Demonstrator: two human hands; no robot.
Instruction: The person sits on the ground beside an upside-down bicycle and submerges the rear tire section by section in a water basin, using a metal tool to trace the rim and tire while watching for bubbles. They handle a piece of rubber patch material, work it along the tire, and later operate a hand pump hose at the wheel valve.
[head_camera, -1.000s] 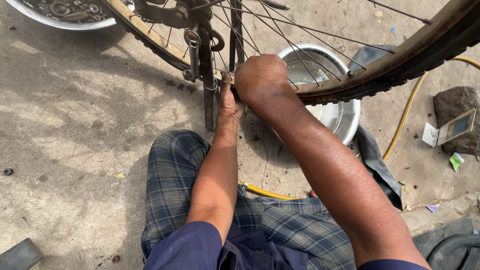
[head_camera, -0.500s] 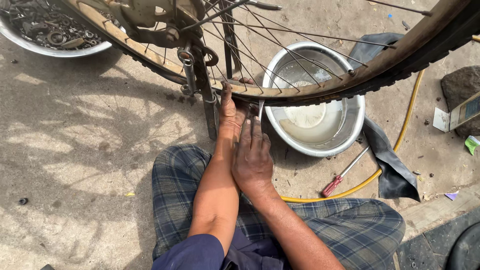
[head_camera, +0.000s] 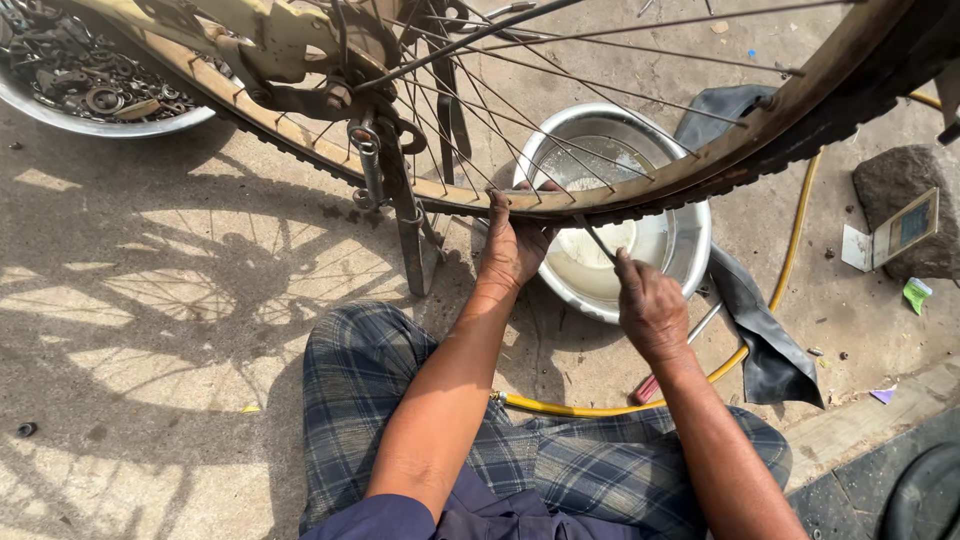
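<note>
Head view: left hand (head_camera: 512, 248) grips wheel rim (head_camera: 600, 205), fingers curled over it. Right hand (head_camera: 650, 305) closed on thin metal lever (head_camera: 598, 240) angled up to the rim. Steel bowl (head_camera: 690, 240) of water on ground just behind, yellow hose (head_camera: 790, 260) beside it.

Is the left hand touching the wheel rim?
Touching. The head view shows the left hand with its fingers wrapped over the wheel rim just above the metal bowl.

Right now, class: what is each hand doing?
Left hand: closed on the wheel rim.
Right hand: closed on a thin metal tool.
</note>
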